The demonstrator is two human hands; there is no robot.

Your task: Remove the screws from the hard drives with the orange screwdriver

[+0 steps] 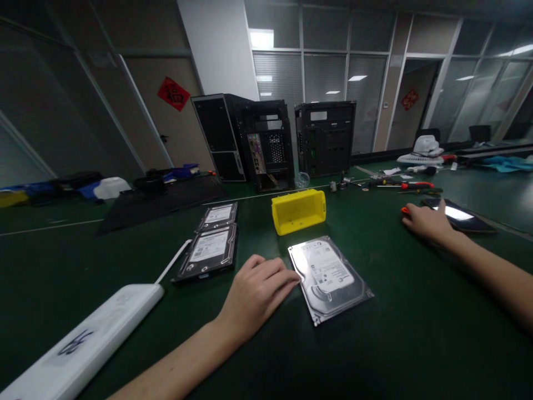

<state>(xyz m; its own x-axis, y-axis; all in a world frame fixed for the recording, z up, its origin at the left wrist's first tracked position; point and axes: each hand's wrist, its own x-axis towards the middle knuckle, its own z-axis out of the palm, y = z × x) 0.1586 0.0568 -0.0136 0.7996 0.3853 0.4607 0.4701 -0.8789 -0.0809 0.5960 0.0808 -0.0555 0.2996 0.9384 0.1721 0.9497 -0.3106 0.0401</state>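
Your left hand (260,289) reaches over the green surface (266,366), fingers bent and held close together, with the fingertips at the left edge of a silver hard drive (331,278). Whether the grip of that hand pinches the edge or only touches it, I cannot tell. The drive lies flat in front of you, label up, set at a slant, just in front of a yellow bin (300,228) whose open side faces you; a few small dark specks show inside it.

Your right hand (428,222) is stretched out well to the right, its index finger extended onto a dark flat device (468,219) with a bright patch of glare on its face. An orange piece (405,210) shows at the other fingertips, but I cannot tell whether the grip on that side is closed around it.

To the left of your left hand, two dark hard drives (211,247) lie label up, one behind the other. Nearer you on that side is a long white block (89,336) with dark handwriting on top, and a thin white rod (174,261) runs from its far end towards the drives. Three black computer cases (327,139) stand upright at the back, behind the bin. Beyond your right hand lie tools with red and black handles (420,185), near a white object (427,147).
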